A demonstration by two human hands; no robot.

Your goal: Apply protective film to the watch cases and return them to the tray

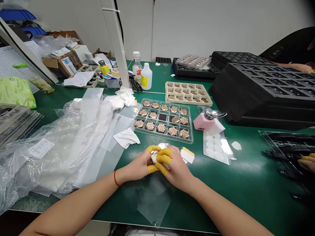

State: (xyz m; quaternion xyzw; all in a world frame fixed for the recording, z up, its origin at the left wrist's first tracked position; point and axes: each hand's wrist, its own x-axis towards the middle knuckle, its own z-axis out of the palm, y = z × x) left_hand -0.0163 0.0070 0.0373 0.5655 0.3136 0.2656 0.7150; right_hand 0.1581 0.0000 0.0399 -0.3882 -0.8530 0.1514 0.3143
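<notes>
My left hand (139,166) and my right hand (175,167), both with yellow finger cots, meet in front of the tray. Between their curled fingers is a small shiny round piece (154,156), silvery and white, mostly covered. My right fingers press over its top; my left fingers grip its side. Just beyond stands a clear plastic tray (162,135) of rose-gold watch cases (161,127); one middle compartment shows only its black bottom. A white and yellow block (187,155) lies beside my right hand. A crumpled white wipe (126,137) is left of the tray.
A pink pump bottle (202,121) and a sheet of round white pads (216,147) are at right, near large black foam trays (246,95). Plastic bags (56,144) cover the left. A beige tray (188,93) stands behind. Another person's hand (307,162) shows far right.
</notes>
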